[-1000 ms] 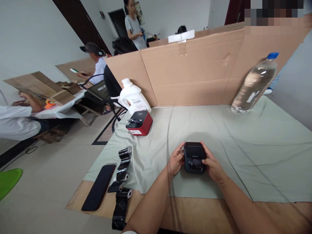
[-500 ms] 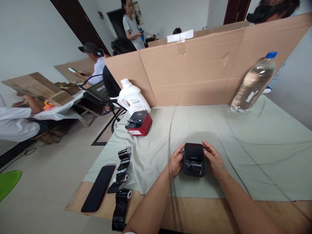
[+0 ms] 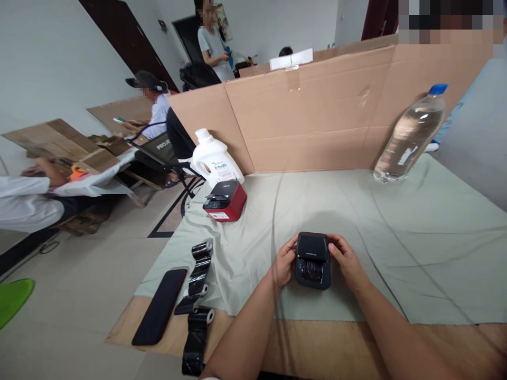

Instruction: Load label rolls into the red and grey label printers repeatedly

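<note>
The half-curled left hand (image 3: 284, 262) and right hand (image 3: 348, 262) hold the black device (image 3: 312, 258) near the desk's (image 3: 332, 345) front edge; the right thumb has left its front, apparently clearing it.

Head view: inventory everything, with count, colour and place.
portable printer: 1, black, front centre
boxy device: 1, red-black, centre left
film rolls: 3, black, left front
phone-like slab: 1, black, left corner
jug: 1, white, behind boxy device
bottle: 1, clear, blue-capped, right
cardboard screen: 1, brown, behind bottle
table: 1, wooden, foreground
cloth: 1, pale green, covering table
chair: 1, black, left background
plastic seat: 1, green, left edge
people: at least 4, pale tops, background
side table: 1, white-covered, left
doors: 3, dark, background
left hand: 1, bare, printer's left side
right hand: 1, bare, printer's right side
</note>
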Tool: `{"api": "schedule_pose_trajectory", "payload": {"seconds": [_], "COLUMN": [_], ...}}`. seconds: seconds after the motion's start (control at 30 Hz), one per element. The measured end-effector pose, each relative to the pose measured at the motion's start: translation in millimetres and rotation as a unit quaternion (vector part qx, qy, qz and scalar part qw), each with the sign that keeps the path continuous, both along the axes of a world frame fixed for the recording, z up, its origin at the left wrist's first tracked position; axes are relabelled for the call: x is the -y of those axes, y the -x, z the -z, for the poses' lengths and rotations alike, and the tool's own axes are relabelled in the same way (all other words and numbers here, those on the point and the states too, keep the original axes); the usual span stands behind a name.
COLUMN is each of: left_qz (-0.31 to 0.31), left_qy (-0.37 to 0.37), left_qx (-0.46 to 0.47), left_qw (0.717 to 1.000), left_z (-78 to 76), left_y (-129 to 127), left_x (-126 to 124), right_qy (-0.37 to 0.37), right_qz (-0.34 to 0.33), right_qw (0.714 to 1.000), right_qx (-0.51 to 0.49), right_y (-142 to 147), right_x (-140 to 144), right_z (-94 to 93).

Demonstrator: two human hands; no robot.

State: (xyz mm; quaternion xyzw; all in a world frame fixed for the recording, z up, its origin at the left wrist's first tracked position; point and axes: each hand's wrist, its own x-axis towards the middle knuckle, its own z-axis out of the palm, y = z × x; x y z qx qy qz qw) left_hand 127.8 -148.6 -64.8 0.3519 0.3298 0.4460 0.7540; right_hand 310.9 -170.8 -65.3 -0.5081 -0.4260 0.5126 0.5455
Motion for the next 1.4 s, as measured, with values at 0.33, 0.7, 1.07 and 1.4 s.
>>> {"api": "schedule_pose_trajectory", "payload": {"seconds": [0.33,0.7,1.07,1.4], "left_qz": [0.073,-0.088,-0.218,0.186], "left_qy": [-0.01,-0.164,-0.273,-0.467], "left_qx": [-0.058,-0.265,-0.33,-0.699], "left_qw": [0.996,0.946,0.877,0.509], "left_z": [6.2,2.6,-4.8,-59.3], "left_y": [-2,-5,-6,-37], "left_x": [8,6,12,2], "right_qy": [0.007,0.004,-0.002,0.019], "right_qz": [0.09,0.079,0.093,0.085], "right_qw": [0.992,0.927,0.893,0.887], "right_qx": [0.089,0.366,0.439,0.454], "right_y": [-1,3,3,2], "right_x": [-4,1,-4,-5], "right_z": [9.7,12.8,17.9,17.2]}}
